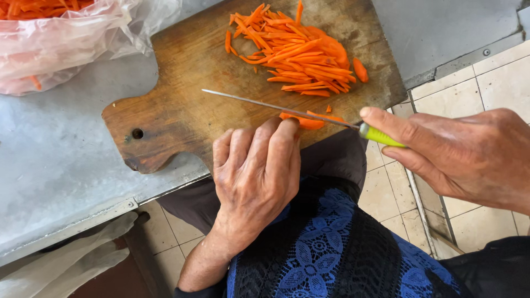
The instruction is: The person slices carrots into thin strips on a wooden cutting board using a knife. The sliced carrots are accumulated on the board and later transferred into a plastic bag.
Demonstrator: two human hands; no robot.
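A worn wooden cutting board (182, 105) lies on a grey metal counter (49, 154). My left hand (256, 174) presses a flat orange carrot piece (310, 122) against the board's near edge, fingertips curled over it. My right hand (464, 154) grips a knife (287, 110) by its lime-green handle, index finger along the top. The thin blade lies across the carrot piece, right beside my left fingertips. A heap of cut carrot strips (301, 52) sits on the far part of the board.
A clear plastic bag (61, 38) with more carrot strips lies on the counter at the far left. Below the counter edge are my dark and blue lace clothing (326, 248), a tiled floor (497, 83) and a whitish bag (61, 265).
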